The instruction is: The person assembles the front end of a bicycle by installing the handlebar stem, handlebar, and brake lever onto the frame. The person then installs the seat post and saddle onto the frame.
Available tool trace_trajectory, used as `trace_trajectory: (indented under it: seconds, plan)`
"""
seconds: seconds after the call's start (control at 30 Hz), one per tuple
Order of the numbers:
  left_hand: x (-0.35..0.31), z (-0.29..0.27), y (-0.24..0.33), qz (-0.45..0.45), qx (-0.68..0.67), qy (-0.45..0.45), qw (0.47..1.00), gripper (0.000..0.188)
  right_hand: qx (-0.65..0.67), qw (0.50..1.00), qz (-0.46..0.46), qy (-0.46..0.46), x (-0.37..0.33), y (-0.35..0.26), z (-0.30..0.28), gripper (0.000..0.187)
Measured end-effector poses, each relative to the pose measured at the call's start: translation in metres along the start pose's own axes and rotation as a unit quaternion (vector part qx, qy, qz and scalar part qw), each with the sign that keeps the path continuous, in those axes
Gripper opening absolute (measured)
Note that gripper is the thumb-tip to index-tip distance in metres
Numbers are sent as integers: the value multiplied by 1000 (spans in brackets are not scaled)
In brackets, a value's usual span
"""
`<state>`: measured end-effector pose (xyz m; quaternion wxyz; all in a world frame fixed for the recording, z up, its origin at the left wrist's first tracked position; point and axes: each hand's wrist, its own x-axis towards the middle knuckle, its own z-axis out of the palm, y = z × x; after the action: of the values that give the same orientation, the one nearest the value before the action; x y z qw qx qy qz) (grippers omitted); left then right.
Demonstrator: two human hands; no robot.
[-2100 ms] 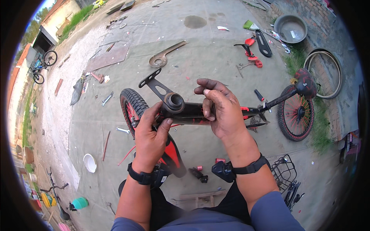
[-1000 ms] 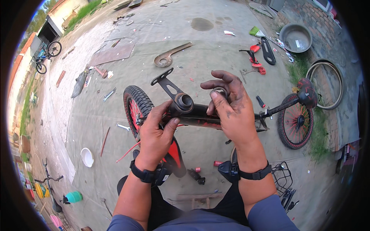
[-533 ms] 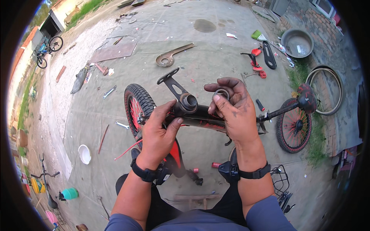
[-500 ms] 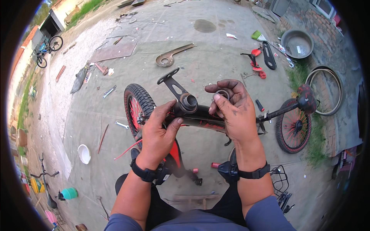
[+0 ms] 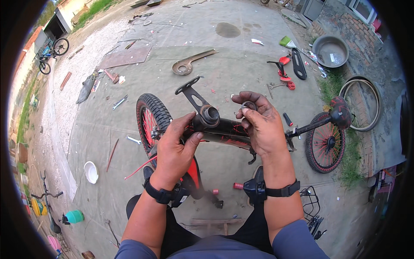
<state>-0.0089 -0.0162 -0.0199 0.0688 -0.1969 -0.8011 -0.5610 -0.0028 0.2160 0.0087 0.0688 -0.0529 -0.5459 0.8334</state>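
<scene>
A black bicycle frame (image 5: 235,134) with red markings lies across in front of me. My left hand (image 5: 174,144) is closed around it beside the round, open-ended bottom bracket shell (image 5: 210,115). A flat slotted metal bracket (image 5: 189,90) sticks up from the shell. To the right of the shell, just above the frame tube, my right hand (image 5: 264,129) pinches a small metal ring (image 5: 249,105) between thumb and fingers. The ring is apart from the shell. Its lower part is hidden by the thumb.
A knobbly-tyred wheel (image 5: 153,110) stands at left, a red-spoked wheel (image 5: 326,142) by the saddle (image 5: 340,113) at right. Around lie a rusty chain guard (image 5: 183,67), a wrench (image 5: 120,102), a white bowl (image 5: 91,172), a black chain guard (image 5: 298,64) and a grey basin (image 5: 330,51).
The ring in my right hand has tilted a little as the fingers shifted. My left hand keeps its place on the frame. The whole view has moved slightly.
</scene>
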Motion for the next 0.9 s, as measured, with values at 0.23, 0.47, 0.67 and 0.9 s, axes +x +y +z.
trace_trajectory:
  seconds: [0.23,0.47,0.67,0.9]
  plan:
    - [1,0,2,9,10,15,1000,47,12,999,10,-33,-6,-11,12,27]
    - [0,0,1,10,4,4,1000,46,21,995,85,-47,-10,-19,10,28]
    - [1,1,1,21,10,23,999,47,21,996,80,-33,-12,-19,10,39]
    - [1,1,2,14,5,25,1000,46,103,986,105,-80,-8,-11,2,56]
